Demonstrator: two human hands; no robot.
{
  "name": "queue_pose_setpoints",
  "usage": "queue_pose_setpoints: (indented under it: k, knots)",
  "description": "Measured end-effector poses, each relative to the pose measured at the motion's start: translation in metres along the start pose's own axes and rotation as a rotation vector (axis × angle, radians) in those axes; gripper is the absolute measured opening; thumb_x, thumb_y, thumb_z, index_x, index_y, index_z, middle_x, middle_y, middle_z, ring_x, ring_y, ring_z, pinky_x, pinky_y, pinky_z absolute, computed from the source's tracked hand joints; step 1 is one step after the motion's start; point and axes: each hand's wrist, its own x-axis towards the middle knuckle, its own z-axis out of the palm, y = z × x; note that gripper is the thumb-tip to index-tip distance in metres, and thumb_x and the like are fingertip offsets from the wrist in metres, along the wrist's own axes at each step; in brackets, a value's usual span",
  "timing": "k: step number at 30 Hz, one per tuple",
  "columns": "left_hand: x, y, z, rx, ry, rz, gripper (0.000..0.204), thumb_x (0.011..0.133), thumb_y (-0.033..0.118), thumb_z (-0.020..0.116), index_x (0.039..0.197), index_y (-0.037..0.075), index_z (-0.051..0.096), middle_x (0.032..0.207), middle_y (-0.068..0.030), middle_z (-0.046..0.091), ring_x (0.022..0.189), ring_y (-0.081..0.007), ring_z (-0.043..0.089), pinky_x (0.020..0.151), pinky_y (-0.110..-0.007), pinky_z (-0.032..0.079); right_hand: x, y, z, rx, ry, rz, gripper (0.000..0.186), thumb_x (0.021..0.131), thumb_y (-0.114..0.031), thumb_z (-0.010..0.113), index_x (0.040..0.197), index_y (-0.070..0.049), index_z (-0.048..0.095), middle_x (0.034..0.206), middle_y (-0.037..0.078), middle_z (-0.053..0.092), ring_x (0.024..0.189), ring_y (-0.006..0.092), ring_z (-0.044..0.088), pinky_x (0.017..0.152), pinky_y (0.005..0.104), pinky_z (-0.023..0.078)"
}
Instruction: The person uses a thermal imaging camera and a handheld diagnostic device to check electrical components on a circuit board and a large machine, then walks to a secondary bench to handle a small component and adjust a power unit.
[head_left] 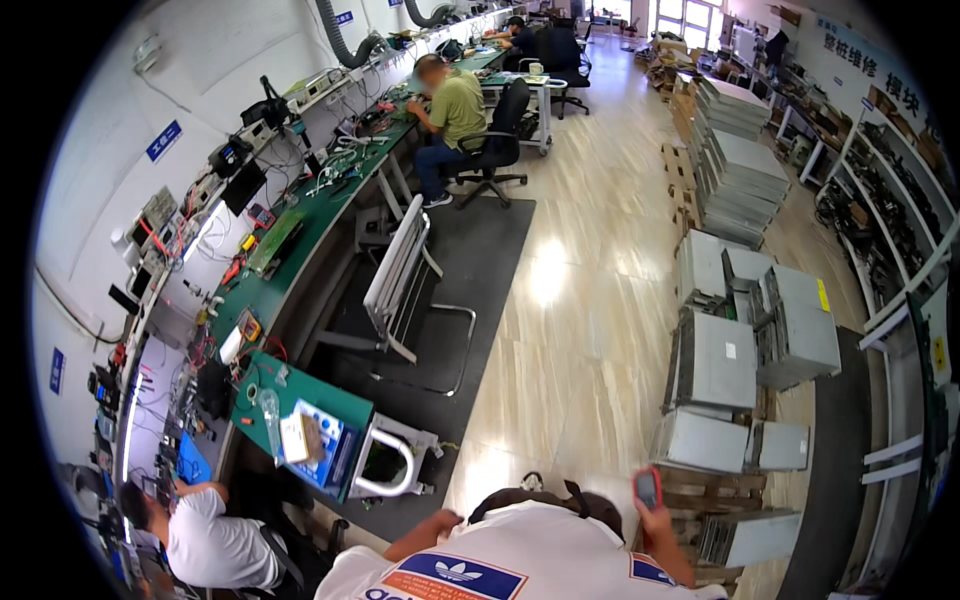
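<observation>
My right hand is wrapped round a red handheld device with a dark face, held upright at the right of my body. My left hand hangs at the left of my white shirt, partly hidden by it; I cannot make out its fingers. Below me, between the two hands, the top of a dark waistband and a shoe tip show.
Green benches with instruments line the left, with chairs beside them. A seated co-worker is at lower left, another farther up. Grey metal cases stand on pallets at right, beside shelving.
</observation>
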Motion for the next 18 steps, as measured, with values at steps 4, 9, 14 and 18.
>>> queue_pose_setpoints:
  k: [4, 9, 14, 18]
  knots:
    - [0.091, 0.125, -0.25, -0.602, 0.257, -0.244, 0.036, 0.088, 0.034, 0.056, 0.096, 0.0, 0.065, 0.08, -0.0113, 0.069, 0.062, -0.0204, 0.066, 0.054, -0.033, 0.052, 0.032, 0.027, -0.023, 0.131, 0.167, 0.209, 0.046, 0.085, -0.041, 0.067, 0.108, -0.002, 0.064, 0.087, 0.011, 0.066, 0.081, 0.0194, 0.063, 0.071, 0.0339, 0.05]
    - [0.239, 0.121, -0.427, -0.905, 0.602, -0.236, 0.028, 0.089, 0.028, 0.054, 0.09, 0.001, 0.065, 0.076, -0.008, 0.066, 0.061, -0.0162, 0.062, 0.056, -0.032, 0.051, 0.184, -0.041, 0.008, 0.081, 0.056, 0.428, 0.05, 0.083, -0.042, 0.069, 0.114, -0.004, 0.062, 0.098, 0.014, 0.066, 0.092, 0.0231, 0.063, 0.076, 0.036, 0.049]
    - [0.337, 0.156, -0.506, -0.752, 0.108, -0.464, 0.031, 0.088, 0.031, 0.054, 0.094, 0.002, 0.063, 0.081, -0.0084, 0.067, 0.06, -0.0184, 0.065, 0.049, -0.03, 0.049, 0.362, -0.111, -0.024, -0.089, -0.088, 0.389, 0.055, 0.081, -0.043, 0.071, 0.121, -0.007, 0.06, 0.11, 0.017, 0.065, 0.103, 0.0269, 0.062, 0.081, 0.0381, 0.049]
    - [0.422, 0.198, -0.569, -0.784, 0.118, -0.431, 0.036, 0.089, 0.035, 0.054, 0.103, 0.003, 0.063, 0.087, -0.0082, 0.068, 0.064, -0.0198, 0.067, 0.047, -0.031, 0.049, 0.597, -0.25, -0.064, 0.177, 0.097, 0.047, 0.054, 0.075, -0.044, 0.077, 0.104, -0.001, 0.066, 0.088, 0.019, 0.069, 0.084, 0.0315, 0.067, 0.074, 0.0413, 0.051]
